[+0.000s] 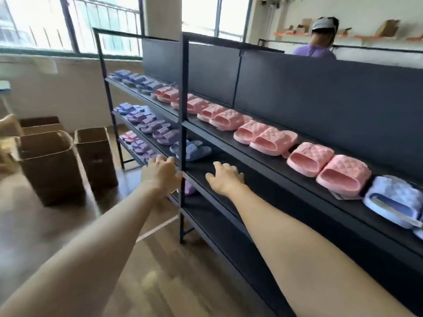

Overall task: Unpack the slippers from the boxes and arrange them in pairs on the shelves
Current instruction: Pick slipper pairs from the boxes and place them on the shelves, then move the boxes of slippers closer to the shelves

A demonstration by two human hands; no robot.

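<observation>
A dark metal shelf rack (183, 106) runs from the far left to the near right. Its top shelf carries blue pairs (137, 80) at the far end, then pink slipper pairs (327, 168), then a light blue slipper (393, 200) nearest me. The middle shelf (229, 202) holds purple and blue pairs (158, 129) and a blue pair (192, 148). My left hand (160, 172) reaches toward the rack's upright post with relaxed fingers and holds nothing. My right hand (225, 178) hovers over the bare middle shelf, fingers spread, empty. A purple slipper (188, 188) shows on the lower shelf.
Two open brown cardboard boxes (51, 165) (96, 154) stand on the wooden floor at the left, with another box (40, 124) behind. A person in a purple shirt (318, 49) stands beyond the rack. Windows line the back wall.
</observation>
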